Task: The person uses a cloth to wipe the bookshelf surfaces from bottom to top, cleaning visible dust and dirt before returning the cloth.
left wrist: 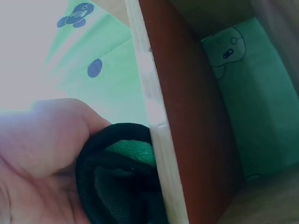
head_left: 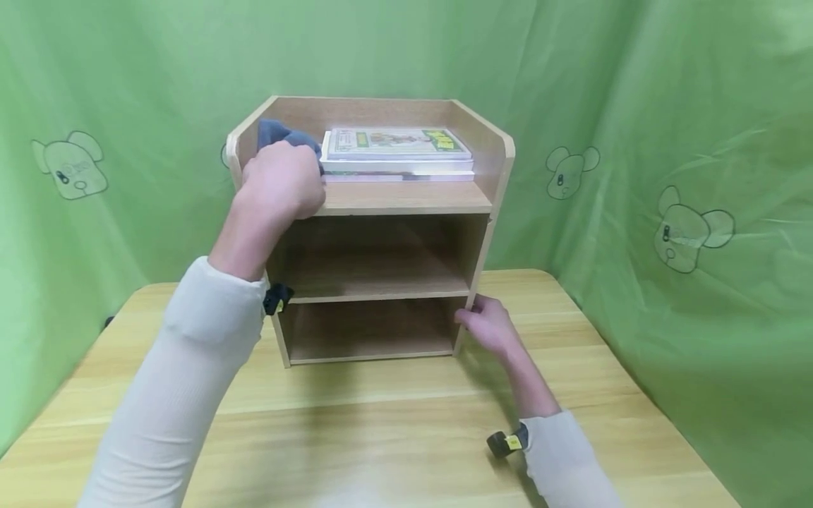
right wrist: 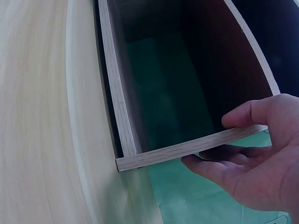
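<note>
A small wooden shelf unit point(head_left: 406, 210) stands on the table, with two tiers below its walled top. My left hand point(head_left: 284, 176) grips a blue cloth point(head_left: 277, 130) at the left end of the top shelf. In the left wrist view the cloth point(left wrist: 128, 150) shows dark edging and lies against a shelf board's edge; the hand covers much of it. Low on the unit's right side, my right hand point(head_left: 490, 326) pinches the side panel point(right wrist: 187, 148), thumb inside and fingers outside. Beside the cloth lies a stack of books point(head_left: 396, 155).
The middle tier point(head_left: 375, 271) and bottom tier point(head_left: 371, 339) face forward. Light wooden tabletop point(head_left: 381, 416) extends in front of the unit. Green curtain point(head_left: 381, 49) with mouse-like drawings hangs behind and at both sides.
</note>
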`<move>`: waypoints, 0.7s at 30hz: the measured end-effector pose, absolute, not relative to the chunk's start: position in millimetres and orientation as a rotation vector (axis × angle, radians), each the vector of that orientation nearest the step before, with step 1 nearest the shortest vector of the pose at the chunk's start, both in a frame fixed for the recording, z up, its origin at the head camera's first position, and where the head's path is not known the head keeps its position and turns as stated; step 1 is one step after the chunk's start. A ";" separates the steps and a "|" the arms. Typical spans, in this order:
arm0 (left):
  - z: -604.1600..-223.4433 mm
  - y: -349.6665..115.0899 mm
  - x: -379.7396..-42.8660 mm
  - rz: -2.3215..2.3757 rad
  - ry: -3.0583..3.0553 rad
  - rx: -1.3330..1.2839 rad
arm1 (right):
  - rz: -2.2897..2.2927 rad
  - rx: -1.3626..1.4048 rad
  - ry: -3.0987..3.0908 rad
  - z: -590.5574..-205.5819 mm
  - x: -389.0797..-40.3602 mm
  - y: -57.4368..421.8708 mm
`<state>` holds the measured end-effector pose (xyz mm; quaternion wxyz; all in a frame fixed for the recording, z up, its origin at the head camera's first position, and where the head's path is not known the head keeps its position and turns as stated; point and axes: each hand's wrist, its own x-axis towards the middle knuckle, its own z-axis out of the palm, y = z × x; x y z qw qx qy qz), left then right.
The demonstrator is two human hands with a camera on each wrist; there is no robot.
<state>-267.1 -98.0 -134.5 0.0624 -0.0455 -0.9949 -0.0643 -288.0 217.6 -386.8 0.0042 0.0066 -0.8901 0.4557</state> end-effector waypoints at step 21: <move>-134.4 -97.3 -305.9 -0.246 -3.030 -0.015 | 1.425 0.022 -2.796 -386.7 -286.8 216.9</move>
